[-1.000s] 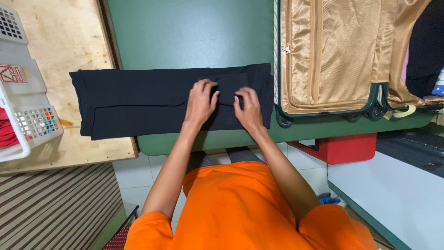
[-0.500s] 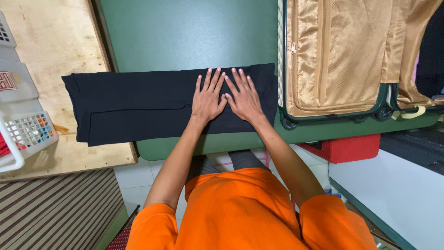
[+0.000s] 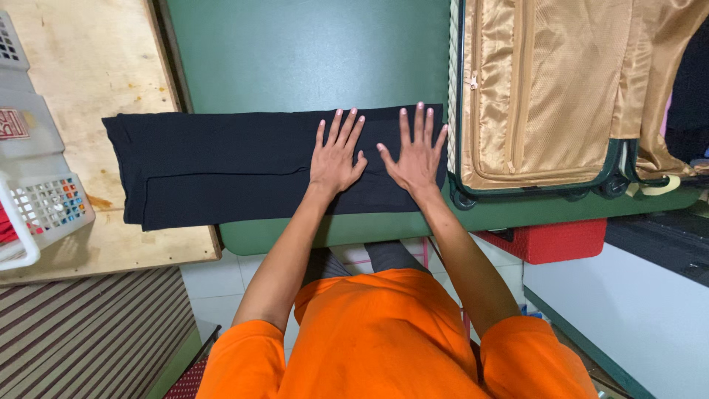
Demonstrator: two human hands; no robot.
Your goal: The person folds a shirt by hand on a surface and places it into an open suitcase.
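A long black folded garment (image 3: 221, 166) lies flat across the green table (image 3: 310, 52), its left end resting on a wooden board (image 3: 96, 81). My left hand (image 3: 336, 155) presses flat on the garment with fingers spread. My right hand (image 3: 417, 151) also lies flat on the garment's right end, fingers apart, close to the suitcase. Neither hand grips anything.
An open suitcase with gold lining (image 3: 546, 89) lies at the right on the table. A white plastic basket (image 3: 37, 185) with red cloth stands at the left on the board. A red crate (image 3: 546, 236) sits under the table edge. A striped surface (image 3: 88, 332) is lower left.
My hands went from pinching the cloth to lying flat on it. Since then my right hand has slid right toward the suitcase, apart from my left hand.
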